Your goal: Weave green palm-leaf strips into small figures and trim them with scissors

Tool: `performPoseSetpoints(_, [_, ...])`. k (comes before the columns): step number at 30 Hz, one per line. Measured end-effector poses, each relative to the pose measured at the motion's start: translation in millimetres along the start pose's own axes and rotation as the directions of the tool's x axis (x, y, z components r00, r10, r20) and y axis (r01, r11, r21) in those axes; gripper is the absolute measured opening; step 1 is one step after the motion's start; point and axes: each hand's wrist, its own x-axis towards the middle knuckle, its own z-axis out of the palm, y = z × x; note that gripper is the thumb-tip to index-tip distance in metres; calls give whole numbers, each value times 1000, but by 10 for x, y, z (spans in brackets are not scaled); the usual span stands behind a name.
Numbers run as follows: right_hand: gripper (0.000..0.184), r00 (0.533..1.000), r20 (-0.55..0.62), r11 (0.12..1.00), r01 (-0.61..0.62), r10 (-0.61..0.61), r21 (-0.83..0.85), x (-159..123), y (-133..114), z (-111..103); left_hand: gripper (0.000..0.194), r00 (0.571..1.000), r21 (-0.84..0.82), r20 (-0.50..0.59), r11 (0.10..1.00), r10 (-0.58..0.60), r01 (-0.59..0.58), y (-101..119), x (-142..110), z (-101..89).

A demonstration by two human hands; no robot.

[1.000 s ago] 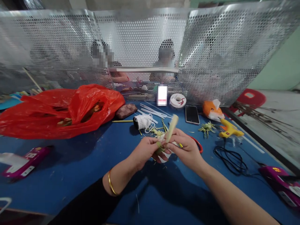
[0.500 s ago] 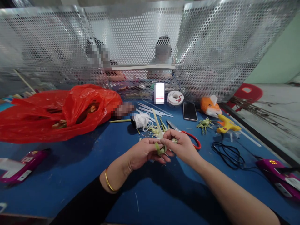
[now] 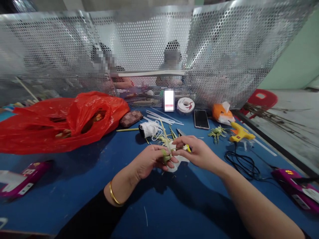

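Observation:
Between my hands is an artificial flower (image 3: 177, 163) with white petals, green parts at its base and a pale stem pointing away from me. My left hand (image 3: 152, 161) is closed around the green base, its fingers curled underneath. My right hand (image 3: 195, 151) pinches at the white part beside the stem, thumb and forefinger near my left fingertips. Something yellow (image 3: 188, 148) shows behind the right fingers. Scissors lie just beyond that hand; only the blades (image 3: 180, 132) show, the handles being hidden. Pale green scraps (image 3: 163, 137) lie beyond the flower.
On the blue table (image 3: 99, 179) are a red plastic bag (image 3: 104, 129), a checked pouch (image 3: 131, 118), a white thread spool (image 3: 149, 128), white strips (image 3: 163, 117), a ribbon roll (image 3: 185, 104), a phone (image 3: 201, 119), a yellow glue gun (image 3: 241, 132) and its black cord (image 3: 243, 164). A perforated metal screen (image 3: 149, 39) stands behind.
The flower has turned in my hands, so white petals now show below my fingers. My right hand has shifted slightly right and covers the scissors' red handles.

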Motion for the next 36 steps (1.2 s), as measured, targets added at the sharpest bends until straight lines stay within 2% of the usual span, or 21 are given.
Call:
performPoseSetpoints(3, [20, 1000, 6, 998, -18, 18, 61, -6, 20, -99, 19, 999, -26, -39, 1000, -1, 0, 14, 3, -20])
performPoseSetpoints(6, [16, 991, 108, 952, -106, 78, 287, -22, -36, -134, 19, 999, -23, -41, 1000, 17, -18, 16, 11, -21])
performPoseSetpoints(10, [18, 951, 293, 772, -259, 99, 581, -43, -118, -87, 16, 999, -16, -14, 999, 47, -48, 12, 18, -10])
performPoseSetpoints(12, [21, 947, 297, 684, -298, 123, 666, -48, -123, -31, 16, 998, -37, -27, 998, 58, -59, 8, 22, -5])
performPoseSetpoints(13, [21, 950, 274, 670, -300, 148, 679, -48, -119, 2, 17, 997, -43, -39, 997, 60, -62, 5, 24, -3])
performPoseSetpoints(14, [20, 957, 231, 686, -287, 175, 669, -46, -113, 36, 17, 997, -44, -50, 997, 61, -63, 1, 25, 0])
performPoseSetpoints(16, [15, 980, 69, 806, -191, 184, 560, -38, -101, 99, 19, 997, -34, -61, 998, 57, -59, -7, 27, 7])
performPoseSetpoints(18, [12, 984, -153, 929, -24, 86, 369, -29, -93, 147, 22, 997, -22, -55, 998, 51, -52, -17, 26, 18])
performPoseSetpoints(20, [15, 956, -289, 970, 118, -53, 213, -30, -93, 176, 24, 998, -23, -51, 999, 41, -42, -27, 24, 30])
performPoseSetpoints(22, [19, 947, -284, 968, 198, -148, 154, -47, -104, 195, 25, 998, -28, -51, 999, 27, -29, -38, 24, 39])
performPoseSetpoints(26, [24, 951, -134, 954, 289, -278, 73, -115, -156, 252, 23, 999, -31, -26, 999, 21, -22, -62, 30, 55])
performPoseSetpoints(28, [20, 957, -117, 962, 272, -267, 27, -143, -183, 298, 23, 999, -14, -25, 1000, 27, -28, -73, 33, 69])
performPoseSetpoints(32, [9, 968, -213, 988, 147, -134, 48, -158, -193, 384, 23, 998, -12, -59, 999, 31, -32, -79, 31, 98])
performPoseSetpoints(36, [7, 957, -259, 985, 157, -132, 77, -147, -169, 421, 21, 997, -58, -69, 998, 26, -30, -78, 35, 92])
